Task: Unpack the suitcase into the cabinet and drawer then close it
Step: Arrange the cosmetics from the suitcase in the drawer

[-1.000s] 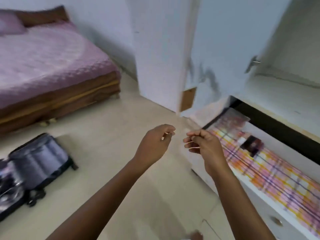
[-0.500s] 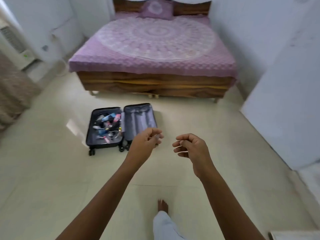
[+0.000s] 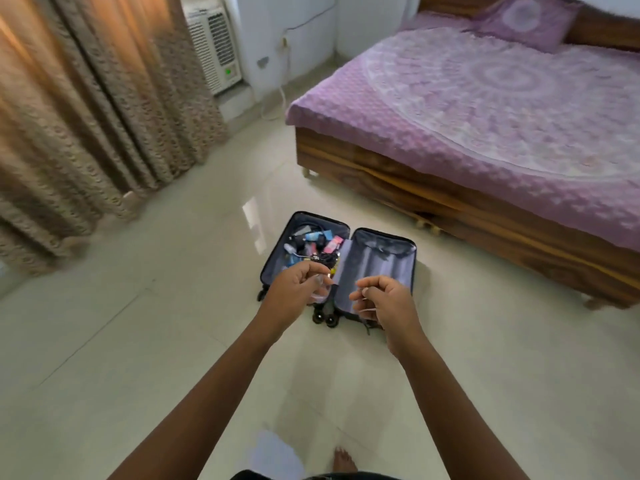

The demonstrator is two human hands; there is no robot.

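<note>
A black suitcase [image 3: 379, 263] lies open flat on the pale floor in the middle of the room. Its left half holds several small colourful items [image 3: 311, 242]; its right half shows only grey lining. My left hand [image 3: 294, 289] hangs in front of the left half's near edge, fingers loosely curled, nothing seen in it. My right hand [image 3: 384, 301] hovers over the right half's near corner, also loosely curled and holding nothing. Both hands are above the case and do not touch it. Cabinet and drawer are out of view.
A wooden bed [image 3: 450, 199] with a purple cover stands to the right, close behind the suitcase. Beige curtains [image 3: 86, 116] hang at the left, with a white air conditioner [image 3: 216, 46] behind them. My bare foot [image 3: 343, 460] shows at the bottom, on wide tiled floor.
The view has swung from the open cabinet and drawer round to the room, and the suitcase is now close and centred under my hands. Both hands kept the same loosely curled pose.
</note>
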